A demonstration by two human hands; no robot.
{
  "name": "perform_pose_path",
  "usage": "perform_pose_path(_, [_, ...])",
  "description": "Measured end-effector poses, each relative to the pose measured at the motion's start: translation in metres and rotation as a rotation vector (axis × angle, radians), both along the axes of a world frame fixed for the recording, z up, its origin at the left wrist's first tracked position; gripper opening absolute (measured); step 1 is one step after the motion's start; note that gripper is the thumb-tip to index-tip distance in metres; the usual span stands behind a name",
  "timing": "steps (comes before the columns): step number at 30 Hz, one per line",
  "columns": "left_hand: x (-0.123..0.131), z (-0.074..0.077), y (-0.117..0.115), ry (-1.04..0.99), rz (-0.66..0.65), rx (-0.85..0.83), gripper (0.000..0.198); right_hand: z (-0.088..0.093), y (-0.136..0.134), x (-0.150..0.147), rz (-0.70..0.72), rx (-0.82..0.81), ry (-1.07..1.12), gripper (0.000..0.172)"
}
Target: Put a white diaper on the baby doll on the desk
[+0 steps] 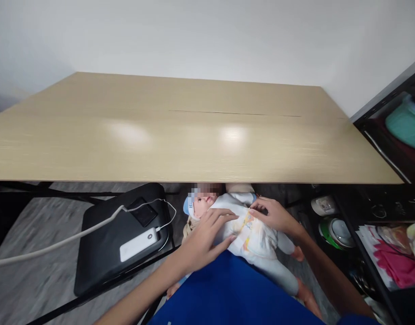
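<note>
A baby doll (234,203) in white clothes and a blue-and-white cap lies across my lap, its head partly under the table edge. Around its middle is a white diaper (261,243) with a yellow-and-orange printed band, over the clothes. My left hand (205,234) rests on the doll's front beside the band, fingers stretched out and thumb apart. At the diaper's upper edge, the fingertips of my right hand (273,214) are pinched together on it. The doll's legs hang toward the lower right.
A wooden table (193,149) spans the view ahead. On the left, a black stool seat (102,234) bears a white power bank (137,246) with a cable and a dark phone (144,213). At right, a black shelf (349,212) holds tins, papers and pink cloth (397,266).
</note>
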State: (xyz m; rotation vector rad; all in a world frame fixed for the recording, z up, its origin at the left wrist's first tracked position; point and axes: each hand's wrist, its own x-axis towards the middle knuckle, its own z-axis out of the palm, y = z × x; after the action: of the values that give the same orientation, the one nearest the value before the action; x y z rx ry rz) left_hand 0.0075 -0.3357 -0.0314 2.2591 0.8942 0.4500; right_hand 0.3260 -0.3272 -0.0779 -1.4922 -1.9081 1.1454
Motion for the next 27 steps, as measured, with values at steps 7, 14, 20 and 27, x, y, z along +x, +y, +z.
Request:
perform_pose_path(7, [0.028, -0.027, 0.027, -0.092, -0.156, -0.016, 0.024, -0.036, 0.022, 0.005, -0.093, 0.134, -0.123, 0.029])
perform_pose_path(14, [0.033, -0.012, 0.021, -0.208, -0.104, -0.221, 0.018, -0.029, 0.019, 0.007, -0.175, 0.201, -0.129, 0.022])
perform_pose_path(20, [-0.005, -0.002, 0.003, -0.251, -0.423, -0.447, 0.014, 0.023, 0.001, -0.030, 0.408, 0.244, 0.022, 0.039])
perform_pose_path(27, [0.002, -0.005, 0.012, -0.187, -0.357, -0.321, 0.039, 0.051, -0.029, 0.002, 0.378, 0.147, -0.227, 0.061])
